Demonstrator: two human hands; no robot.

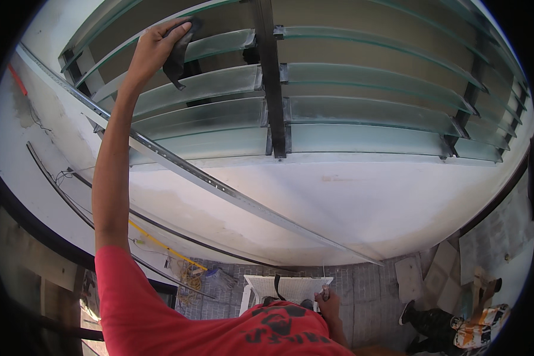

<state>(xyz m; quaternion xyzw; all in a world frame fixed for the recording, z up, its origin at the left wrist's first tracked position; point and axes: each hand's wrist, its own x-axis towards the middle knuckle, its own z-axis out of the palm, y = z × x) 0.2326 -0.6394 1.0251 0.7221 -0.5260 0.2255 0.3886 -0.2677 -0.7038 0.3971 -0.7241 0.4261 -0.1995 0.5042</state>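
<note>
My left hand (158,46) is raised high at the upper left, its fingers closed on a dark cloth (177,62). The cloth hangs down from my fingers against the glass slats (199,83) of a louvre window. Whitish dust or film coats several of these slats. Low in front of my red shirt, my right hand (329,304) has its fingers curled around something small that I cannot make out. It is beside the right end of a white woven chair back (296,283).
A long perforated metal bar (219,185) leans diagonally across the wall in front of me. A dark upright frame (271,83) divides the window. Loose tiles (442,264) and another person's dark-trousered leg (433,323) are at the lower right. Coiled rope (191,276) lies at lower left.
</note>
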